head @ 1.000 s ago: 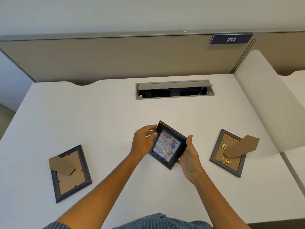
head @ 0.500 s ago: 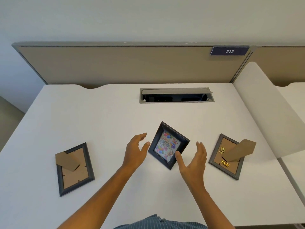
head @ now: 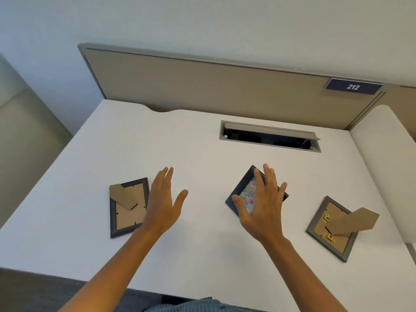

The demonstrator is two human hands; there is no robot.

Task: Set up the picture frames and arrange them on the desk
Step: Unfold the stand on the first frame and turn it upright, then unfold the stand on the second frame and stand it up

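Three picture frames are on the white desk (head: 202,140). The middle dark frame (head: 244,190) stands with its colourful birthday picture facing me. My right hand (head: 263,203) hovers open in front of it, hiding much of the picture. My left hand (head: 163,203) is open with its fingers spread, covering the right edge of the left frame (head: 127,212). That frame lies face down, its cardboard back and stand flap up. The right grey frame (head: 331,230) also lies face down, its cardboard stand raised and gold clips showing.
An open cable hatch (head: 270,137) is set into the desk at the back. A beige partition (head: 225,86) with a "212" label (head: 353,86) runs behind. A white side divider (head: 387,158) bounds the right. The desk's front edge is near my body.
Both hands let go of the middle frame, which now stands on the desk. My view has turned left; the left hand has moved toward the left frame.
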